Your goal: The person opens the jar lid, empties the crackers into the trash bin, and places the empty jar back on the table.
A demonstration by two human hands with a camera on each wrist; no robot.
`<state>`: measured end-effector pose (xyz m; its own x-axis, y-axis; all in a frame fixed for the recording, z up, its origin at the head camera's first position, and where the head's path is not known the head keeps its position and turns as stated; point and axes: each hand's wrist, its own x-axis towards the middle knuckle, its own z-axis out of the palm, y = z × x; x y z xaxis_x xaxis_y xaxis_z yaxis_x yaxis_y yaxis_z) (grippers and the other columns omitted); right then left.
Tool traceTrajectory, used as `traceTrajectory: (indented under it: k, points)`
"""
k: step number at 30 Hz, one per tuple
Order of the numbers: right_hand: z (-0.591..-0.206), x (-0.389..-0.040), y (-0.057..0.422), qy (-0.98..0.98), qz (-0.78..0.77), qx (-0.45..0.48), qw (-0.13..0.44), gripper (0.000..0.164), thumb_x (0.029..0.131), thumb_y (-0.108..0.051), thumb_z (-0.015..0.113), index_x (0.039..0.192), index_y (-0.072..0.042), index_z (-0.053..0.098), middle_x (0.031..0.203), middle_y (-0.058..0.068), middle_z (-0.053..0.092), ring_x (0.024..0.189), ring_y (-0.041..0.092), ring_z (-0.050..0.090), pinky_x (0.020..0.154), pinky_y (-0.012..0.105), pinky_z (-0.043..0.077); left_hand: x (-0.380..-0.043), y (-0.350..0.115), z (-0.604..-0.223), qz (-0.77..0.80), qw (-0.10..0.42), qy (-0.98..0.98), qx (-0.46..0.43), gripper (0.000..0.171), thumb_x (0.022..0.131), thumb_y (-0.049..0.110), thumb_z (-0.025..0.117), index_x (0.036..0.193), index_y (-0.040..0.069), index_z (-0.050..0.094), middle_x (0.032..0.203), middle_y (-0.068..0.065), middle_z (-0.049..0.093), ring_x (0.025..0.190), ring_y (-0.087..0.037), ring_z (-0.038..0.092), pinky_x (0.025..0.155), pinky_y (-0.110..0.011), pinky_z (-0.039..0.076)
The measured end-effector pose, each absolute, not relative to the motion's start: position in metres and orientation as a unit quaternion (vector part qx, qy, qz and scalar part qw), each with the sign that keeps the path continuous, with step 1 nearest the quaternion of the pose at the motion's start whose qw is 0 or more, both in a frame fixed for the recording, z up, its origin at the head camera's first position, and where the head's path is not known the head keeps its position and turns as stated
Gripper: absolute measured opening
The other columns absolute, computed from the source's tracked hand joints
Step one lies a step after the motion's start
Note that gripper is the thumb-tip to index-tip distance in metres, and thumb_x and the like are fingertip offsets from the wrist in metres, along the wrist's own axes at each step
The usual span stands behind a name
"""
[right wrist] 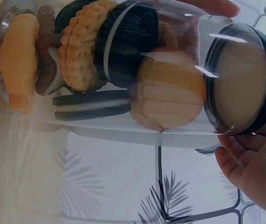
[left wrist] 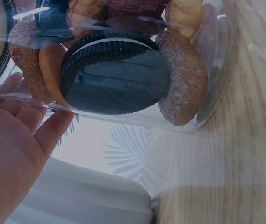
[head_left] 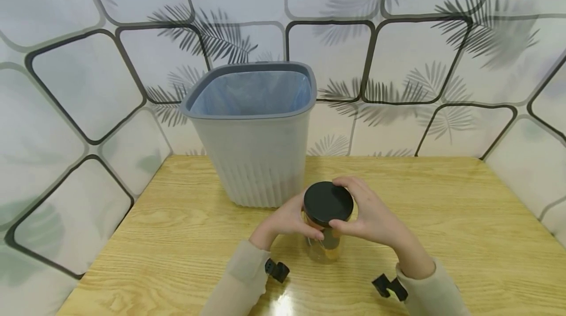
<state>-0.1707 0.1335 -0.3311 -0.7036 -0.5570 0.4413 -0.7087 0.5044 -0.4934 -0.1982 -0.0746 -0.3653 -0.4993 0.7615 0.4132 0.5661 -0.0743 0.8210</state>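
A clear jar (head_left: pixel 315 251) with a black lid (head_left: pixel 328 202) stands upright on the wooden table, in front of the bin. Cookies fill it: a dark sandwich cookie (left wrist: pixel 116 77) and a curved brown cookie (left wrist: pixel 183 77) show in the left wrist view, a round golden cookie (right wrist: pixel 170 91) in the right wrist view. My left hand (head_left: pixel 289 217) grips the jar's left side just under the lid, thumb across the front. My right hand (head_left: pixel 373 215) holds the lid's rim from the right, thumb at the front and fingers behind.
A light grey bin (head_left: pixel 256 158) with a bluish liner (head_left: pixel 254 92) stands behind the left hand. A patterned curtain-like backdrop (head_left: pixel 327 60) encloses the table (head_left: pixel 442 217) at the back and sides. Small black mounts (head_left: pixel 277 271) sit at both wrists.
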Motion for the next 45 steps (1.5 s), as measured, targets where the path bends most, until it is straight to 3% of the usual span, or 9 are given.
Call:
traceTrajectory:
  k: [36, 41, 45]
  points:
    - [-0.341, -0.184, 0.141, -0.802, 0.371, 0.455, 0.107, 0.059, 0.076, -0.017, 0.069, 0.126, -0.004, 0.042, 0.132, 0.01, 0.039, 0.117, 0.028, 0.04, 0.089, 0.043, 0.038, -0.197, -0.074, -0.364, 0.549, 0.092, 0.678, 0.48, 0.091, 0.063, -0.014, 0.072, 0.137, -0.003, 0.019, 0.135, -0.021, 0.031, 0.121, -0.018, 0.036, 0.1, -0.035, 0.028]
    - [-0.334, -0.177, 0.138, -0.835, 0.344, 0.418, 0.103, 0.068, 0.076, -0.023, 0.07, 0.131, -0.001, 0.036, 0.133, 0.016, 0.036, 0.12, 0.032, 0.034, 0.092, 0.05, 0.033, -0.195, -0.074, -0.362, 0.541, 0.089, 0.686, 0.478, 0.089, 0.063, -0.013, 0.072, 0.136, -0.004, 0.021, 0.133, -0.022, 0.033, 0.119, -0.017, 0.037, 0.099, -0.035, 0.029]
    - [-0.33, -0.169, 0.135, -0.866, 0.294, 0.383, 0.131, 0.08, 0.073, -0.035, 0.072, 0.133, 0.002, 0.032, 0.133, 0.018, 0.035, 0.12, 0.033, 0.033, 0.092, 0.052, 0.032, -0.194, -0.074, -0.361, 0.535, 0.086, 0.693, 0.476, 0.088, 0.063, -0.012, 0.073, 0.135, -0.005, 0.022, 0.132, -0.022, 0.034, 0.119, -0.016, 0.038, 0.099, -0.035, 0.03]
